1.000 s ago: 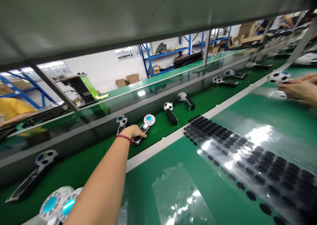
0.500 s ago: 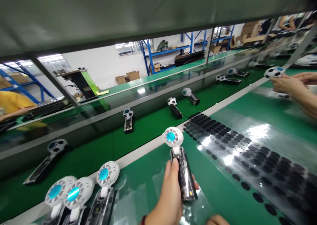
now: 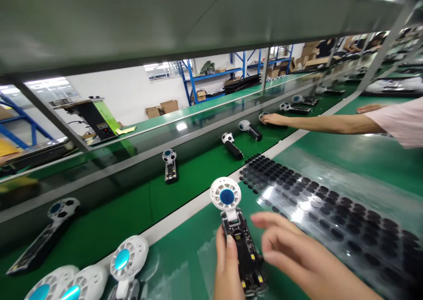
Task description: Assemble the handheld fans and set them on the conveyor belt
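Observation:
My left hand [image 3: 227,267] is wrapped round the dark body of a small handheld fan [image 3: 238,236], thumb along its front. The fan's round white head, with a blue disc at its centre, points up and away from me. Its body shows a circuit board with small yellow squares. Just right of it is my right hand [image 3: 297,251], slightly blurred, its fingers apart and nothing visible in them. At the lower left stand more white-headed fans [image 3: 130,258], partly cut off by the frame edge.
Black round pads [image 3: 317,198] lie in rows on clear sheets at right. Beyond a pale rail, football-patterned fans [image 3: 170,165] lie on the green belt [image 3: 132,220]. A co-worker's arm [image 3: 324,124] reaches across to a fan there. A grey overhead panel [image 3: 165,22] hangs low.
My right hand has come up from the bottom edge to beside the fan. The fan in my left hand has turned to face me more. The co-worker's hand has moved onto the belt.

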### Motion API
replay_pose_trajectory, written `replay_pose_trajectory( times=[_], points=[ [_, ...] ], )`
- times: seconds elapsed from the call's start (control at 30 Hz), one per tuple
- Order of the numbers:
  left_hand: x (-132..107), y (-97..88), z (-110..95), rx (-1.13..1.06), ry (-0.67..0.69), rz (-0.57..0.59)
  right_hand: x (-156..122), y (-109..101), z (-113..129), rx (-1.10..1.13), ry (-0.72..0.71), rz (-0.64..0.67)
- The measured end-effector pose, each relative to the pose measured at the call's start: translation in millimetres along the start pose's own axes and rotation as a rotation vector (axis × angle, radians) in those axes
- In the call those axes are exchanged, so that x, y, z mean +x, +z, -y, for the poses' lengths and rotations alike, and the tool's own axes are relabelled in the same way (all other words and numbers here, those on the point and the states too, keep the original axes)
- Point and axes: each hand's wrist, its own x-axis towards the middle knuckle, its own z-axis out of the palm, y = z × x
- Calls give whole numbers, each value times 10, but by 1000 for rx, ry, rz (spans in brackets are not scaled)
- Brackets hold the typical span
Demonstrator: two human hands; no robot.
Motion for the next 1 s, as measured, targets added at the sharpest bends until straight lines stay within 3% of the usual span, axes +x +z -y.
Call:
replay_pose_trajectory(
  times=[0.1, 0.2, 0.47, 0.6, 1.0],
  points=[
    [-31, -15, -7, 106, 18, -4, 271, -5, 98, 26, 44, 34],
    [-43, -3, -16, 168, 74, -39, 359, 21, 168, -5, 31, 115],
    [-71, 52, -74, 230, 10, -27, 338, 34, 166, -50, 70, 180],
    [-77, 49, -91, 287, 47, -83, 339, 48, 123, -45, 48, 183],
    [-45, -48, -21, 232, 104, -23, 350, 86, 113, -89, 36, 175]
  ],
)
